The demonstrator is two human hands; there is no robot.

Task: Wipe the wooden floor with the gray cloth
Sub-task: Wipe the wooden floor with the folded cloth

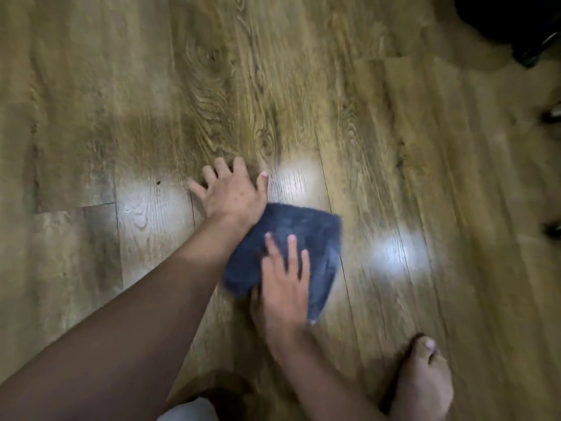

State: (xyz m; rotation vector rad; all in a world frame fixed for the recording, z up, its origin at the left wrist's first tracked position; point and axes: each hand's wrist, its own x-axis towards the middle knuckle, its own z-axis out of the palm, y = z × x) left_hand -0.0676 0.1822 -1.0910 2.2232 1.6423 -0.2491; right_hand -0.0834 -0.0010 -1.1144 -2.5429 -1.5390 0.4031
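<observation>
Head view: right hand (pixel 283 287) lies flat on the cloth (pixel 303 238), fingers straight and spread, pressing it to the floor (pixel 394 147). Left hand (pixel 232 192) is planted on bare boards just beyond the cloth, fingers splayed, holding nothing (a brace, by the look of it). The cloth sits mid-floor, its far-left corner under the left wrist. Frame is smeared, so I can't tell if the cloth is folded or bunched. A bare foot (pixel 422 381) stands near right. To wipe well: keep the palm flat and weight even, run strokes along the board seams, overlap passes, and lift the left wrist off the cloth so it slides freely.
</observation>
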